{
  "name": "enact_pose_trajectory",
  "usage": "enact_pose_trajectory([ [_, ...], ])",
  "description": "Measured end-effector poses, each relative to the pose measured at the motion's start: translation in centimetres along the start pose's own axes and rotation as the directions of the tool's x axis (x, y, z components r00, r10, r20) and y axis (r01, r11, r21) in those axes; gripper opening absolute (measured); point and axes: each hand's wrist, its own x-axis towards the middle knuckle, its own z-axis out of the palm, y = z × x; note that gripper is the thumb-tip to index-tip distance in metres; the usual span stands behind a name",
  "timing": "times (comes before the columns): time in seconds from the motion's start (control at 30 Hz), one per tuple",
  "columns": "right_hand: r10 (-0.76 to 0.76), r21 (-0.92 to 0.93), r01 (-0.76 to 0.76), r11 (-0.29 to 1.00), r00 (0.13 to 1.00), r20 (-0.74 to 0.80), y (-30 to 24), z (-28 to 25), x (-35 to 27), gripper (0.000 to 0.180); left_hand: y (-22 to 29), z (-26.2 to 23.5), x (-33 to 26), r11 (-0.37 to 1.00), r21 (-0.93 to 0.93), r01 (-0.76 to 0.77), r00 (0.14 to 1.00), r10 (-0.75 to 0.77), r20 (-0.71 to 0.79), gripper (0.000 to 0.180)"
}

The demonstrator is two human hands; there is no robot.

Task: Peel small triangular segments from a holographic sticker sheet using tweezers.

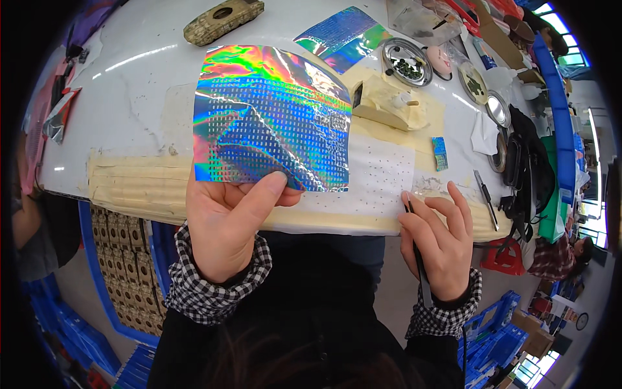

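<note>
My left hand (236,217) is closed on the lower edge of a shiny holographic sheet (278,117), thumb in front. The sheet carries rows of small pale rectangles and is creased near the thumb. My right hand (440,240) pinches slender black tweezers (421,272), their tip by the table's front edge. Beside that tip lies a white paper (382,172) dotted with small dark specks. A small holographic strip (440,153) rests farther right. A second holographic sheet (341,39) lies at the back.
A camouflage tank hull (223,21) sits at the back left. A taped block (392,104), a round metal dish (407,61) with dark small parts, and a pen-like tool (484,200) are to the right. Below left, a blue crate (116,311) holds several hulls.
</note>
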Motion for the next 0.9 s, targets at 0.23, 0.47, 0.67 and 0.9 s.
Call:
enact_pose_trajectory([
  [0.23, 0.008, -0.011, -0.007, 1.000, 0.994, 0.108, -0.6, -1.4, 0.4, 0.020, -0.1, 0.1, -0.1, 1.000, 0.018, -0.026, 1.000, 0.026, 0.011, 0.019],
  [0.47, 0.155, 0.249, -0.139, 0.959, 0.987, -0.045, 0.8, -0.7, -0.9, 0.021, -0.1, 0.0, 0.0, 1.000, 0.017, -0.016, 0.999, 0.016, 0.037, 0.020],
  [0.67, 0.228, 0.461, -0.109, 0.880, 0.951, -0.210, -0.8, 0.0, -0.3, 0.018, 0.0, 0.3, 0.0, 1.000, 0.022, -0.013, 1.000, 0.013, -0.014, 0.025],
  [0.9, 0.043, 0.629, 0.126, 0.767, 0.968, -0.246, -3.8, 0.5, 3.5, 0.035, 0.6, 0.0, 0.2, 0.997, 0.032, 0.072, 0.995, -0.074, 0.068, 0.041],
])
